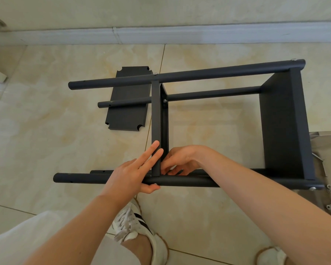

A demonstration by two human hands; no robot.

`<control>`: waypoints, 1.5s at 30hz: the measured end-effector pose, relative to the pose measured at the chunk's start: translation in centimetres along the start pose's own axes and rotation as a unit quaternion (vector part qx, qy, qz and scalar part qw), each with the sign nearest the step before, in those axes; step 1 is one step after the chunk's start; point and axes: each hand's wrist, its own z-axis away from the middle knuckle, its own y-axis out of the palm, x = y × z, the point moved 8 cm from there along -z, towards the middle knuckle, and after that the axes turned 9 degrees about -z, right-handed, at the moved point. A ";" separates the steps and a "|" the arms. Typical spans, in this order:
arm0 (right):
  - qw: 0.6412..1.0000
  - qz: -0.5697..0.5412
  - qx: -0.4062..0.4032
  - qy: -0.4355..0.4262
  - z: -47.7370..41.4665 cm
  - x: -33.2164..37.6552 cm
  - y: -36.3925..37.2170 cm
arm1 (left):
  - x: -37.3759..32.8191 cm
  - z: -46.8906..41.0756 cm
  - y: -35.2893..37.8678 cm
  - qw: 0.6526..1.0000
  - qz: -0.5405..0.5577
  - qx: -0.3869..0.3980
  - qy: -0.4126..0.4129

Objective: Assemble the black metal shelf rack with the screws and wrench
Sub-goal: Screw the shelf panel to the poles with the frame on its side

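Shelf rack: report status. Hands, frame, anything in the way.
Left hand flat, fingers straight on the middle shelf. Right hand curled at its joint with the near pole; contents unseen. Loose shelf panel lies under the far poles.

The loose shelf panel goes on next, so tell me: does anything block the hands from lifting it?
Yes. The rack's far posts, one above the other, cross over the panel on the floor; it likely has to slide out sideways.
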 end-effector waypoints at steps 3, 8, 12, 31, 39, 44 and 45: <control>1.000 -0.016 0.000 -0.006 -0.1 0.1 0.1 | 0.0 0.0 0.0 1.000 0.002 -0.001 -0.002; 1.000 -0.019 0.007 -0.012 0.3 0.3 -0.7 | -0.1 -0.1 -0.1 1.000 -0.002 -0.005 0.002; 1.000 -0.006 0.006 -0.008 0.2 0.0 -0.8 | 0.0 -0.1 0.0 1.000 0.003 -0.004 0.003; 1.000 -0.026 0.010 -0.010 -0.5 0.2 -0.1 | -0.1 0.0 -0.2 1.000 -0.009 0.003 0.001; 0.999 -0.004 0.028 -0.019 0.1 0.2 -0.8 | -0.1 -0.2 -0.2 1.000 -0.012 0.005 0.001; 1.000 -0.006 0.017 -0.025 -0.3 0.3 -0.5 | 0.0 -0.1 0.0 1.000 -0.005 0.006 0.001; 0.999 -0.007 0.017 -0.027 -0.3 0.3 -0.5 | 0.0 -0.1 0.1 1.000 -0.002 0.006 0.001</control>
